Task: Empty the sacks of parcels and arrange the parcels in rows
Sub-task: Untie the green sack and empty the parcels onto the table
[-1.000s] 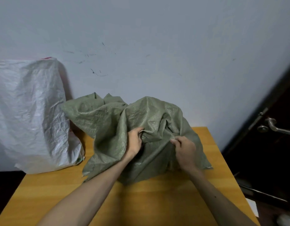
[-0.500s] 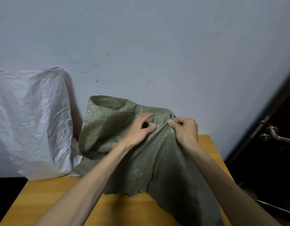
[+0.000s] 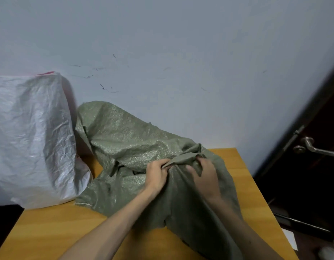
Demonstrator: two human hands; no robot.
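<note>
Now the green sack [image 3: 125,143] has come down again. Half a second ago both hands held it lifted in front of the wall, and a second ago it sat as a bunched heap mid-counter. It lies slumped across the counter [image 3: 50,231], its far end propped up just beside the white sack [image 3: 31,137] and its near end trailing over the front edge toward the person. The left hand [image 3: 156,177] and right hand [image 3: 205,175] sit close together on the sack's upper fold. The fingers [image 3: 160,163] of each are curled tight into a pinched ridge of weave between them, clamped on the cloth rather than spread.

No parcels show anywhere on the counter, and the green sack looks limp and flat, so the lift and drop seems to have shaken nothing out. My reading is that the hands are hunting for the mouth or a bottom corner, to get a proper hold for tipping. Whether anything is inside cannot be told. The white sack stands bulky and upright against the wall [image 3: 181,53] at the counter's far left, so emptying has barely begun and no rows exist yet. A dark door with a metal handle [image 3: 316,147] is at the right.
</note>
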